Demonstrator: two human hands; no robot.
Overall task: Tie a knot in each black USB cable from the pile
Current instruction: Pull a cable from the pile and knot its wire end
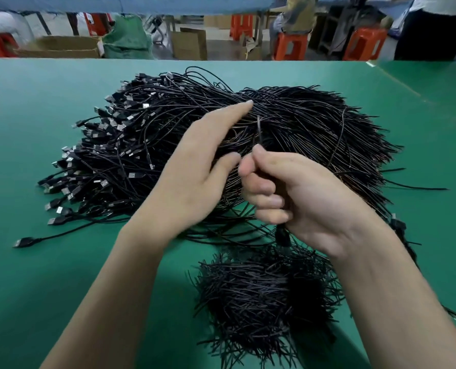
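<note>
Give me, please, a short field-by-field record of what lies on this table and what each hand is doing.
surface: green table
main pile: black USB cables, plugs mostly toward the left, thin ends toward the right
near pile: smaller heap of black cables, close to the person
left hand: open, forefinger stretched out over the main pile
right hand: grips one cable; its thin end sticks up above the thumb

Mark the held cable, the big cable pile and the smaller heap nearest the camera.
held cable [259, 130], head view, on its bare end sticking upward.
big cable pile [309, 126], head view, on the middle wire strands.
smaller heap [259, 296], head view, on its centre.
</note>
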